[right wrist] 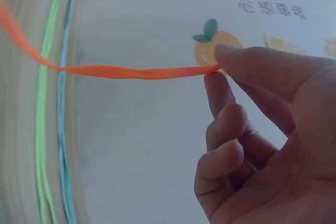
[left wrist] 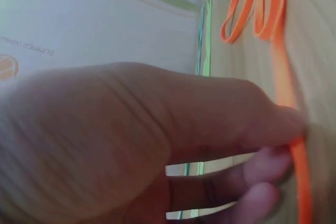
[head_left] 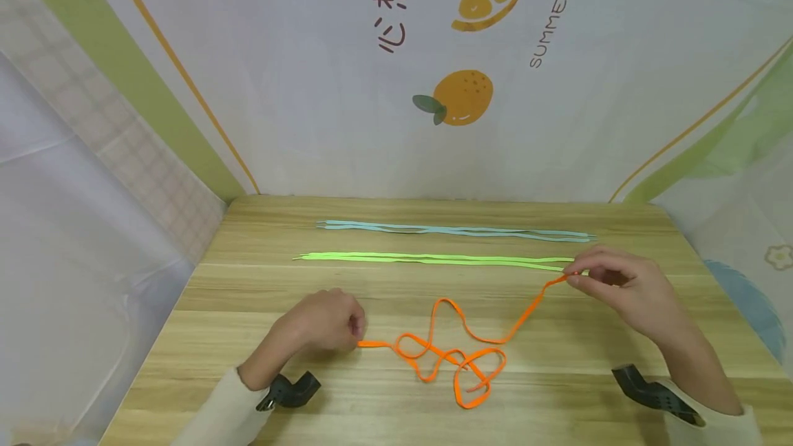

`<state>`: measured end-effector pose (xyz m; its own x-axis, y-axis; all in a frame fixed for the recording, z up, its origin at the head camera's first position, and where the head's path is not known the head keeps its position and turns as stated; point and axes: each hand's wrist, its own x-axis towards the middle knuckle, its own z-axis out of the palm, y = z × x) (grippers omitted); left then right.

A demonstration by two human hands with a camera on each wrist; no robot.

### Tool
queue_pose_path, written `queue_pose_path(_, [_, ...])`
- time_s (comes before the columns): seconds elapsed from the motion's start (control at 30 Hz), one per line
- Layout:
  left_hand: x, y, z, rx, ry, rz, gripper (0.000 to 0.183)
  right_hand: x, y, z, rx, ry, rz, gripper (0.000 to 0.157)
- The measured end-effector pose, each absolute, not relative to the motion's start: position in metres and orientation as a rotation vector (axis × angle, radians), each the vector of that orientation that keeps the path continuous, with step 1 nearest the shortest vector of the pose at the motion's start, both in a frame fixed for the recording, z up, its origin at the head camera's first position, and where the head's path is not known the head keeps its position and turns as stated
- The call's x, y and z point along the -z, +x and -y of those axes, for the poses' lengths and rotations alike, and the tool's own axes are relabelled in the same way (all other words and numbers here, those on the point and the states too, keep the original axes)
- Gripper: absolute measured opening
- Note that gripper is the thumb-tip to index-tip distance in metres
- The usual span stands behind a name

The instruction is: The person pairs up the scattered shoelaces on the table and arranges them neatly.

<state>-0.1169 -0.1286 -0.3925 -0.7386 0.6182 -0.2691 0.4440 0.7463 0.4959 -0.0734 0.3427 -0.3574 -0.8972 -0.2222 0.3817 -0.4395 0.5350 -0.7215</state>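
An orange shoelace [head_left: 524,322] lies in loose loops on the wooden table, with a stretch of it rising toward the right. Between thumb and index finger, my right hand [head_left: 632,288] pinches one end, over the right end of the green lace. In the right wrist view, that orange strip [right wrist: 131,73] runs nearly straight out from the fingertips. My left hand [head_left: 328,319] is low at the table on the left, pinching another part of the orange lace. The left wrist view shows the thumb [left wrist: 226,108] pressed over the strip, which continues past it.
Behind the orange lace a green shoelace [head_left: 427,259] lies folded lengthwise across the table [head_left: 248,294]. Farther back lies a light blue shoelace [head_left: 434,229], parallel to it. A printed white cloth [head_left: 322,122] hangs at the table's back edge, with more cloth at both sides.
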Motion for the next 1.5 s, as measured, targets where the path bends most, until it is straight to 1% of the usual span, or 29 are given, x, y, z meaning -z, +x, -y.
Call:
queue_pose_path(0.1, [0.391, -0.117, 0.13, -0.541, 0.758, -2.526, 0.026, 0.352, -0.07, -0.348, -1.312, 0.486, 2.522, 0.025])
queue_pose_path(0.2, [0.395, -0.117, 0.124, -0.578, 0.76, -2.562, 0.025, 0.35, -0.067, -0.349, -1.305, 0.444, 2.518, 0.022])
queue_pose_path(0.27, [0.399, -0.115, 0.116, -0.646, 0.814, -2.592, 0.024, 0.348, -0.066, -0.348, -1.299, 0.432, 2.515, 0.023])
queue_pose_path(0.47, [0.417, -0.103, 0.085, -0.769, 1.11, -2.655, 0.016, 0.344, -0.064, -0.344, -1.292, 0.447, 2.504, 0.025])
queue_pose_path(0.6, [0.425, -0.095, 0.074, -0.708, 1.151, -2.693, 0.017, 0.34, -0.063, -0.341, -1.283, 0.488, 2.495, 0.029])
queue_pose_path(0.8, [0.427, -0.092, 0.073, -0.658, 1.204, -2.708, 0.015, 0.338, -0.063, -0.341, -1.288, 0.524, 2.481, 0.029])
queue_pose_path(0.9, [0.426, -0.094, 0.075, -0.68, 1.26, -2.698, 0.018, 0.339, -0.063, -0.343, -1.316, 0.525, 2.466, 0.028])
queue_pose_path(1.03, [0.42, -0.097, 0.08, -0.742, 1.259, -2.661, 0.019, 0.342, -0.061, -0.349, -1.375, 0.415, 2.461, 0.021])
queue_pose_path(1.17, [0.419, -0.1, 0.082, -0.734, 1.235, -2.635, 0.017, 0.342, -0.062, -0.355, -1.48, 0.278, 2.441, 0.014])
queue_pose_path(1.33, [0.428, -0.101, 0.082, -0.701, 1.264, -2.628, 0.018, 0.341, -0.061, -0.357, -1.579, 0.248, 2.395, 0.014])
queue_pose_path(1.5, [0.426, -0.101, 0.084, -0.701, 1.296, -2.627, 0.023, 0.341, -0.062, -0.36, -1.563, 0.242, 2.386, 0.014])
